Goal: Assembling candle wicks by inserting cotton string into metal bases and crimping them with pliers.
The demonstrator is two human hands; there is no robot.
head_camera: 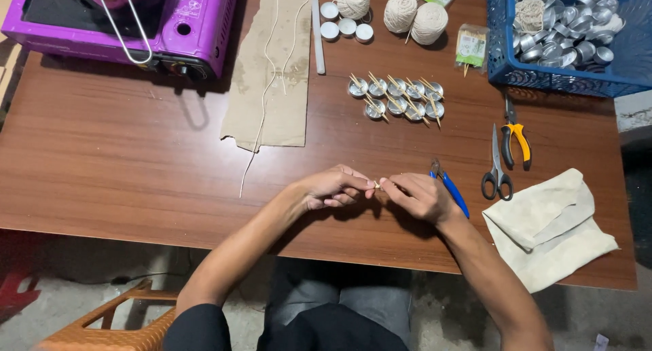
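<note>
1. Hands: left hand and right hand meet above the near middle of the surface. Fingertips of both are pinched together on one small pale wick piece, held between them just clear of the wood. What the piece is made of is too small to tell.

2. Work done, judged from the layout: a cluster of small metal cups sits in two rows in the middle of the surface, each with a thin wooden stick laid across its rim. These look prepared.

3. Work left, judged likewise: a blue crate at the far right corner holds a heap of bare metal cups, many more than the cluster. Most of the job appears undone.

4. Stock: three balls of cream string stand at the far edge; four filled white cups lie just beside them, next to a long white rod.

5. Tools: blue-handled pliers lie touching or just under the right hand; scissors and yellow-handled pliers lie to the right, near each other.

6. Other items: cardboard sheet with loose strands of string on it; purple gas stove at the far left corner; folded pale cloth at the near right.

7. Obstructions: none between the hands and the cup cluster; the cloth and tools lie well apart from that path.
</note>
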